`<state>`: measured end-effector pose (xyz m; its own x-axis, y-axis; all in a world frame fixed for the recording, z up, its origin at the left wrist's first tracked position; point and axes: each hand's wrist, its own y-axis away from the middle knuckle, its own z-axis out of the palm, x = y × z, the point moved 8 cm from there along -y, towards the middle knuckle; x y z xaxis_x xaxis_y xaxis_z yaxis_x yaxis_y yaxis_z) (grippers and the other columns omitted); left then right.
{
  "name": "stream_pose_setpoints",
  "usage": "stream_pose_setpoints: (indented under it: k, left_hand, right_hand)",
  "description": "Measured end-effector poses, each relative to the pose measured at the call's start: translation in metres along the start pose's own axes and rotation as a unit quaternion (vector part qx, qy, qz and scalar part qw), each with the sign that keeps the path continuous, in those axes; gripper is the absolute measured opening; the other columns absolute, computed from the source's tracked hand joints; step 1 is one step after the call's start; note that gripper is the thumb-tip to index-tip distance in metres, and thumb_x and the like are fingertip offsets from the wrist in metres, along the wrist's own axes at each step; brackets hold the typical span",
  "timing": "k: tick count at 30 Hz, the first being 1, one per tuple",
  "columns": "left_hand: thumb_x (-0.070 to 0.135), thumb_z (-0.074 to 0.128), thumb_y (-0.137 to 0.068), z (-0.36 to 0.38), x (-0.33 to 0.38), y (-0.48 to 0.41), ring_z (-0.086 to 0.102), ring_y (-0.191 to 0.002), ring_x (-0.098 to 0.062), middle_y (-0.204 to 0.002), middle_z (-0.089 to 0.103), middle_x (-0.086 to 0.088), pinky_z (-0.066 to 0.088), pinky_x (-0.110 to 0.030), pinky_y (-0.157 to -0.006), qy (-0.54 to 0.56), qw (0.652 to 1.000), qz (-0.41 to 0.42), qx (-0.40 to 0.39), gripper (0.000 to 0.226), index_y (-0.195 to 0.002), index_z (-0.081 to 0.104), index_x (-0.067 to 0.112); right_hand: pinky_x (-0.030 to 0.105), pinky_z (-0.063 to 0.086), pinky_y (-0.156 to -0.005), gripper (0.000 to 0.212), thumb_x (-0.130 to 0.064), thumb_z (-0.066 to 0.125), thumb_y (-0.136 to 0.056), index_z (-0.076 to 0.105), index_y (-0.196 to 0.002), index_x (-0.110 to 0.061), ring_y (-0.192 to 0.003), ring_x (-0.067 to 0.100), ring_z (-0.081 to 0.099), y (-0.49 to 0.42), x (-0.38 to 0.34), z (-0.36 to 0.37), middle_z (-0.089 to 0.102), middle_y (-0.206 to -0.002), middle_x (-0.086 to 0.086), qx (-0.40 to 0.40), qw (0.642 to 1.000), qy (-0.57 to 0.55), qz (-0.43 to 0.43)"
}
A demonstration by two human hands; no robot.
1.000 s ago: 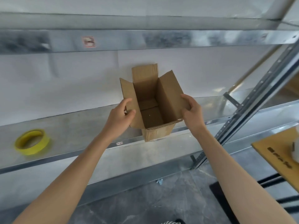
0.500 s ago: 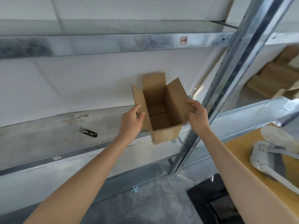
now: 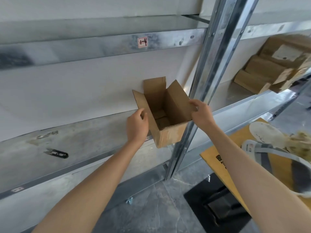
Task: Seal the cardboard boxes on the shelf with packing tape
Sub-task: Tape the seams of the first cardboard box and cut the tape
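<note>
A small brown cardboard box (image 3: pixel 170 137) is held in front of the metal shelf (image 3: pixel 87 142), its top flaps standing open and its inside empty. My left hand (image 3: pixel 137 126) grips the left flap and side of the box. My right hand (image 3: pixel 201 113) grips the right flap near its front corner. The box hangs partly over the shelf's front edge, just left of a steel upright (image 3: pixel 198 91). No tape roll is in view.
Small black snips (image 3: pixel 56 153) lie on the shelf to the left. More cardboard boxes (image 3: pixel 272 69) are stacked in the bay to the right. A yellow-brown board (image 3: pixel 217 157) with a white device (image 3: pixel 262 148) sits at lower right. A black mat (image 3: pixel 217 204) lies on the floor.
The box and both hands have shifted right along the shelf toward the upright. The yellow tape roll seen a second ago has left the view; the snips and right-hand boxes came in.
</note>
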<state>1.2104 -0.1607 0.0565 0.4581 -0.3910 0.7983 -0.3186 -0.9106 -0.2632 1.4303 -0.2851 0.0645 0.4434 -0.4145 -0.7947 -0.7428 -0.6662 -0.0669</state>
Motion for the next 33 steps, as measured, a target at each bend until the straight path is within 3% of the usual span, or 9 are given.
stream_pose_setpoints:
  k: [4, 10, 15, 19, 24, 29, 31, 33]
  left_hand:
    - [0.015, 0.05, -0.098, 0.012, 0.008, -0.007, 0.059, -0.113, -0.024, -0.123, 0.064, -0.011, 0.038, -0.017, -0.084, -0.003, 1.0, -0.004, 0.008, 0.032, -0.127, 0.059, 0.004]
    - [0.017, 0.048, -0.098, 0.018, 0.008, -0.015, 0.061, -0.111, -0.024, -0.123, 0.064, -0.011, 0.039, -0.017, -0.083, -0.016, 1.0, -0.003, 0.006, 0.033, -0.127, 0.058, 0.004]
    - [0.028, 0.039, -0.101, 0.025, 0.005, -0.017, 0.052, -0.123, -0.028, -0.136, 0.054, -0.01, 0.044, -0.03, -0.094, -0.019, 0.997, -0.001, -0.08, 0.043, -0.14, 0.043, 0.009]
    - [0.034, 0.036, -0.101, 0.009, 0.0, -0.015, 0.042, -0.133, -0.029, -0.148, 0.04, -0.009, 0.038, -0.04, -0.104, -0.027, 0.99, 0.008, -0.136, 0.051, -0.148, 0.027, 0.016]
    - [0.028, 0.039, -0.1, -0.072, -0.017, -0.01, 0.031, -0.137, -0.027, -0.143, 0.044, -0.012, 0.027, -0.042, -0.108, -0.139, 0.983, 0.087, -0.083, 0.044, -0.138, 0.042, 0.006]
    - [0.029, 0.035, -0.102, -0.189, -0.071, 0.009, 0.018, -0.144, -0.024, -0.151, 0.034, -0.008, 0.015, -0.046, -0.115, -0.209, 0.974, 0.082, -0.033, 0.043, -0.138, 0.044, 0.007]
    - [0.028, 0.035, -0.102, -0.246, -0.096, 0.024, 0.018, -0.144, -0.024, -0.151, 0.034, -0.008, 0.015, -0.047, -0.115, -0.23, 0.971, 0.067, -0.001, 0.042, -0.136, 0.045, 0.006]
    - [0.028, 0.035, -0.102, -0.304, -0.121, 0.042, 0.018, -0.144, -0.025, -0.15, 0.035, -0.009, 0.015, -0.047, -0.114, -0.26, 0.964, 0.054, 0.026, 0.042, -0.136, 0.046, 0.005]
  right_hand:
    - [0.034, 0.052, -0.09, 0.052, 0.013, 0.046, -0.088, 0.052, -0.133, -0.013, -0.11, 0.025, 0.054, -0.022, -0.002, -0.004, 0.056, -0.127, 0.008, -0.012, 0.998, 0.055, -0.018]
    - [0.024, 0.045, -0.08, 0.048, 0.007, 0.046, -0.09, 0.054, -0.132, -0.015, -0.096, 0.016, 0.051, -0.038, -0.01, -0.002, 0.058, -0.123, 0.007, -0.028, 0.991, 0.126, -0.043]
    - [0.03, 0.052, -0.084, 0.045, 0.003, 0.051, -0.089, 0.056, -0.13, -0.017, -0.11, 0.025, 0.059, -0.032, -0.028, -0.012, 0.06, -0.126, 0.007, -0.018, 0.99, 0.126, -0.056]
    - [0.022, 0.041, -0.08, 0.048, -0.003, 0.052, -0.089, 0.052, -0.133, -0.021, -0.113, 0.023, 0.056, -0.01, -0.06, -0.012, 0.056, -0.132, 0.006, 0.012, 0.985, 0.136, -0.101]
    - [0.029, 0.043, -0.092, 0.044, -0.014, 0.052, -0.092, 0.048, -0.135, -0.02, -0.113, 0.022, 0.055, 0.036, -0.127, 0.019, 0.056, -0.13, 0.004, 0.029, 0.974, 0.141, -0.176]
    - [0.033, 0.04, -0.098, 0.043, -0.03, 0.052, -0.095, 0.048, -0.137, -0.017, -0.117, 0.025, 0.054, 0.1, -0.204, 0.093, 0.058, -0.121, 0.004, -0.023, 0.968, 0.09, -0.234]
    - [0.026, 0.033, -0.102, 0.044, -0.032, 0.051, -0.097, 0.046, -0.138, -0.017, -0.126, 0.022, 0.048, 0.13, -0.237, 0.132, 0.052, -0.136, 0.003, -0.052, 0.96, 0.087, -0.261]
    - [0.017, 0.025, -0.096, 0.044, -0.033, 0.05, -0.097, 0.046, -0.138, -0.017, -0.13, 0.018, 0.043, 0.164, -0.269, 0.169, 0.047, -0.143, 0.0, -0.073, 0.952, 0.074, -0.289]
